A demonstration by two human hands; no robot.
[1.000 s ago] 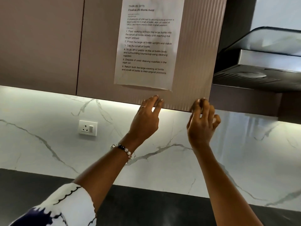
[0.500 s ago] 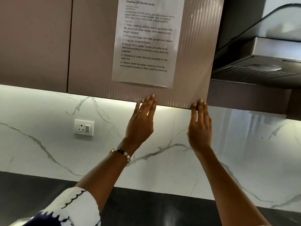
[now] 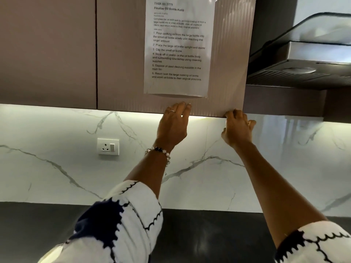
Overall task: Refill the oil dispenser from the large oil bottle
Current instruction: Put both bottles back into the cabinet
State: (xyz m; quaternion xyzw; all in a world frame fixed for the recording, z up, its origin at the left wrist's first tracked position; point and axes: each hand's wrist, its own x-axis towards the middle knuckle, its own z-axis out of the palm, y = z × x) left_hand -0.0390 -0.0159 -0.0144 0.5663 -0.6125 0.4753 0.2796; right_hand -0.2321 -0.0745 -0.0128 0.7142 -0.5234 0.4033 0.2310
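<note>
Both arms reach up, the left hand (image 3: 173, 124) with straight fingers raised and a beaded bracelet (image 3: 158, 151) at its wrist, the right hand (image 3: 237, 130) with fingers curled.

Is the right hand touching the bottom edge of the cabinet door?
Touching. In the head view the right hand has its fingers curled round the lower edge of the ribbed cabinet door, near its right corner, with no gap visible.

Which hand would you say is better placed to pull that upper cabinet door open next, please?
Probably the right hand: its fingers curl round the bottom edge of the cabinet door at its right corner. The left hand only lays straight fingers against the door's face.
</note>
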